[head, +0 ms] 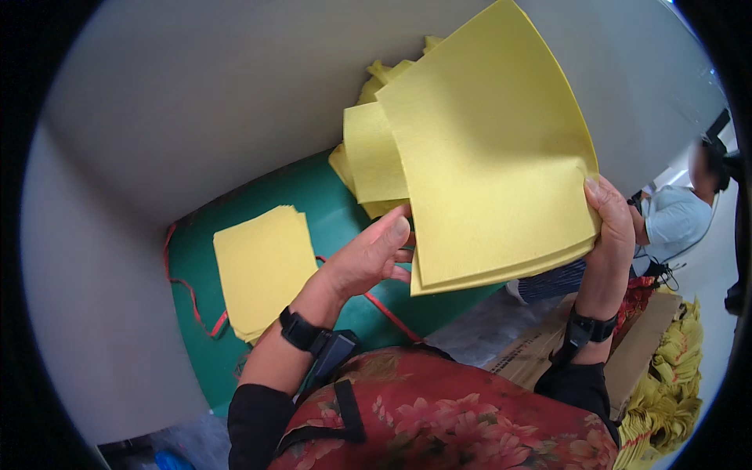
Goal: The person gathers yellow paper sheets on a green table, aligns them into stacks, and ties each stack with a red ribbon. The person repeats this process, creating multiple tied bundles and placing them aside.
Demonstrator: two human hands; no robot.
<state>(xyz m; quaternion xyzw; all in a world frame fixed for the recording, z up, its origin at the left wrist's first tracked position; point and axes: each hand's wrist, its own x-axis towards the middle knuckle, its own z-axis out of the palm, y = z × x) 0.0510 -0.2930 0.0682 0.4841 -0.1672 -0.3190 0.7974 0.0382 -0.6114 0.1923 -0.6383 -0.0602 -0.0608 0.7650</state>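
A stack of large yellow fabric-like sheets (487,176) is raised over the right part of a green table. My right hand (611,217) grips its right edge, thumb on the top face. At its lower left edge is my left hand (379,252), fingers apart and partly behind the sheets; whether they press on the stack is hidden. Another yellow piece (373,153) shows behind the raised stack, over a crumpled yellow heap (379,76). To the left, a neat pile of smaller yellow sheets (264,270) lies on the green tabletop (329,182).
Grey panels (235,88) rise behind and left of the table. A red ribbon (191,294) runs under the small pile. On the right are cardboard (643,346) and bundled yellow material (670,376) on the floor side, with a co-worker (675,217) beyond.
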